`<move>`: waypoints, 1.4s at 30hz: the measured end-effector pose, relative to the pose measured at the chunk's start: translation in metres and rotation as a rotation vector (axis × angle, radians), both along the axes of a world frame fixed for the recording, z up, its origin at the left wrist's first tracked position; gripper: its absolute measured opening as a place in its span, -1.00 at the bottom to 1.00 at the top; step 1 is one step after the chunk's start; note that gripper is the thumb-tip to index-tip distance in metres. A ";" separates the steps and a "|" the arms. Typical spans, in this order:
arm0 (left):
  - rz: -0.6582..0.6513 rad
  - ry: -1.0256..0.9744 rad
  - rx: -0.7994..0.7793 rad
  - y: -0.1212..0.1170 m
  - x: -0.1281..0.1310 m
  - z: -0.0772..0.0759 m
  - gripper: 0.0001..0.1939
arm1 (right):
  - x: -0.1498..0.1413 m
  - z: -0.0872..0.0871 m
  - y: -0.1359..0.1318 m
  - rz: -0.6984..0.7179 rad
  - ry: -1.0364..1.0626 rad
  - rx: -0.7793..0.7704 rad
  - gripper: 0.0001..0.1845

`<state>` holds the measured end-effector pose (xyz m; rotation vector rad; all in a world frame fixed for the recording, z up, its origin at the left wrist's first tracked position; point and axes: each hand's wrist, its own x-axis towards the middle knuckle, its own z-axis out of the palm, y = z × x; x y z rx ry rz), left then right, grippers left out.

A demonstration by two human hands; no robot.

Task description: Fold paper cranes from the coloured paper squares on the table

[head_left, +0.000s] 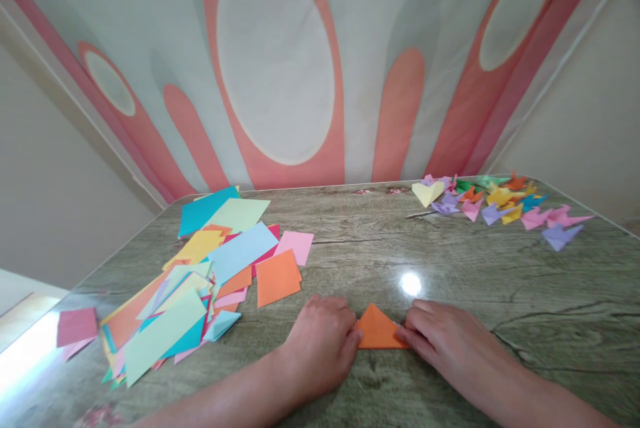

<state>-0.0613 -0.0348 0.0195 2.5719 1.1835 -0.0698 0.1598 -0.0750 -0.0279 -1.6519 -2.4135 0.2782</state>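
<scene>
The left hand [325, 343] is partly closed, its fingers curled and its thumb pressed along the left side of a folded orange paper triangle [379, 329]. The right hand [443, 343] mirrors it, fingers bent together, with the thumb and fingertips pinching the triangle's right corner. Neither is fully clenched; each grips one end of the paper, and the two are apart with the orange shape between them.

The triangle lies at the near edge of the view, on a wood-grain bench [360, 268]. Its peak points away from the person and its long straight edge faces the person. A faint crease runs down from the peak, and its outer corners are partly hidden by the fingers.

Left of the hands, a loose heap of flat coloured paper sheets [165, 341] in green, blue, yellow, orange and pink spreads over the bench, overlapping at many angles. A square orange paper sheet [278, 279] lies at the heap's right side, near the left hand. A dusky pink paper square [77, 327] lies at the far left, just beside the heap. At the far right corner sits a cluster of small folded paper figures [500, 196] in purple, pink, yellow, green, orange and blue, with a pale yellow folded paper heart [428, 193] at its left end.
</scene>
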 end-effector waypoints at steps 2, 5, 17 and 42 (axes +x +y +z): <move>-0.002 0.002 -0.006 0.001 0.000 0.000 -0.75 | 0.000 0.000 0.000 0.000 0.007 0.002 -0.74; 0.010 0.005 -0.012 0.001 0.000 0.000 -0.78 | 0.001 0.001 0.001 0.006 0.019 -0.026 -0.75; -0.262 -0.087 0.049 0.000 0.000 0.014 -0.81 | -0.002 0.008 -0.001 -0.010 0.076 -0.003 -0.84; -0.434 -0.066 0.114 0.009 -0.010 0.008 -0.74 | -0.006 0.012 -0.008 0.456 0.040 0.168 -0.83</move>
